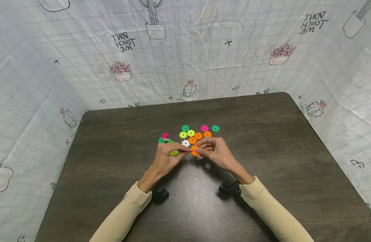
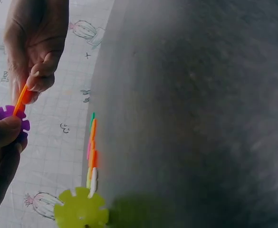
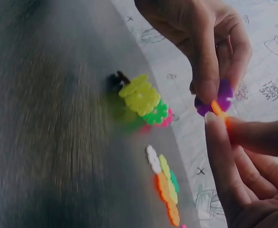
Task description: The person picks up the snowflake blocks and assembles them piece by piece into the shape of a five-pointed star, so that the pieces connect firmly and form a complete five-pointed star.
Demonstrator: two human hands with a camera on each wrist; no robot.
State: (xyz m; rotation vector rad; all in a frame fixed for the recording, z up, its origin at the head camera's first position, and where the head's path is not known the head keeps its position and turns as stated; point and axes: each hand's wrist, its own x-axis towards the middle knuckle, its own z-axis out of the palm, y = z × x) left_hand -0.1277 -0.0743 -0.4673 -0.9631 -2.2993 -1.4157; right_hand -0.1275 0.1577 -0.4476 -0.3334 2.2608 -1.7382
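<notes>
Above the table, my left hand (image 1: 166,156) pinches a purple notched disc (image 2: 25,125) between thumb and fingers. My right hand (image 1: 219,154) pinches an orange notched disc (image 1: 193,153) from the other side. Both discs meet edge to edge at a slot, set across each other; how deep they interlock I cannot tell. Beside the left hand stands a cluster of joined discs (image 3: 142,99), yellow-green, green and pink, with a dark piece at one end. In the head view the left hand covers part of it.
Beyond the hands, several loose discs lie flat on the dark table (image 1: 106,161): a white disc (image 1: 185,143), orange discs (image 1: 207,134), yellow-green discs (image 1: 183,134), green discs (image 1: 215,128) and a pink disc (image 1: 204,128). A patterned cloth (image 1: 203,67) surrounds the back and sides.
</notes>
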